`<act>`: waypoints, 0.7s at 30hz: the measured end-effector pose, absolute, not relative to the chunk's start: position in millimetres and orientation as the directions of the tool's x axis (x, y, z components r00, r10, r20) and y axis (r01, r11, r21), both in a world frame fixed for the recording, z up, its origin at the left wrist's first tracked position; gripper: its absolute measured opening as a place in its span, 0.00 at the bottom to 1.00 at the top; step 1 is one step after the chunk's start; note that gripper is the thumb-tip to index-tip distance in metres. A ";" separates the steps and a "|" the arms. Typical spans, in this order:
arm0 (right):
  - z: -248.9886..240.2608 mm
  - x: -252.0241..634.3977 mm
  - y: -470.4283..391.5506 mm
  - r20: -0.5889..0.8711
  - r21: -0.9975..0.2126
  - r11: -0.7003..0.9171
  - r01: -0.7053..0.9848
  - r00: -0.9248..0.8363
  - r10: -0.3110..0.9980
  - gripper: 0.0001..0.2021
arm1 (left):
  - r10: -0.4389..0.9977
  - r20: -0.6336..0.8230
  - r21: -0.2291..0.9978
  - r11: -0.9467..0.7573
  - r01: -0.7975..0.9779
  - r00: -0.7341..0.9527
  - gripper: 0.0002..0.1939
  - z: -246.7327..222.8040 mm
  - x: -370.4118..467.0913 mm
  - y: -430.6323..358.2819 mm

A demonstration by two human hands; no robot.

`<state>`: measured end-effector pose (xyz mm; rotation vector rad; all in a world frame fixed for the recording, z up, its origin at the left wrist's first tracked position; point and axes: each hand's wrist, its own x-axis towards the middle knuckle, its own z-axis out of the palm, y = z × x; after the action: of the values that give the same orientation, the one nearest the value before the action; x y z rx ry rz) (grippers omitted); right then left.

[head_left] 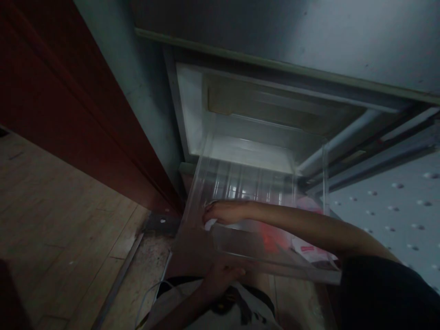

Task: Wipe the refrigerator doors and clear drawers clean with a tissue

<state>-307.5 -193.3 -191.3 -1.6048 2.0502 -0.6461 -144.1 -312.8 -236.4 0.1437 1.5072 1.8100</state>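
Observation:
A clear plastic freezer drawer (237,247) is pulled out of the open compartment and tilts down toward my body. My right hand (223,212) reaches across from the right into the drawer, near its left side. Its fingers are closed on a white cloth or wad of tissue (210,223), mostly hidden under the hand. At the drawer's near edge, in front of my shirt, my left hand (223,276) holds the front; its fingers are dim and partly hidden.
The freezer compartment (250,149) opens behind the drawer, below a grey upper door (360,41). A red-brown door frame (103,123) stands left. A studded pale panel (388,206) is at right. Pink-and-white packaging (312,250) shows by the drawer's right side.

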 end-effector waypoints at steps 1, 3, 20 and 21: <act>-190.7 -308.5 -194.9 -0.033 -0.642 0.229 -0.731 -0.272 -0.962 0.16 | 0.598 -0.377 0.883 0.001 -0.470 -0.707 0.15 -235.8 -144.2 -313.1; -190.3 -309.1 -200.3 0.012 -0.677 0.262 -0.688 -0.366 -0.930 0.15 | 0.586 -0.390 0.878 0.004 -0.479 -0.710 0.14 -234.1 -144.6 -313.4; -200.8 -289.6 -216.7 -0.169 -0.557 0.302 -0.774 -0.251 -0.953 0.14 | 0.573 -0.375 0.864 -0.069 -0.498 -0.729 0.13 -237.9 -142.0 -311.6; -199.5 -289.1 -215.8 -0.177 -0.559 0.308 -0.770 -0.252 -0.952 0.14 | 0.567 -0.380 0.865 -0.061 -0.498 -0.731 0.13 -237.7 -142.0 -311.2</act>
<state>-289.1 -215.8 -199.5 -1.5239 2.0973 -0.4993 -142.0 -311.2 -237.7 0.0768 1.4900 1.8706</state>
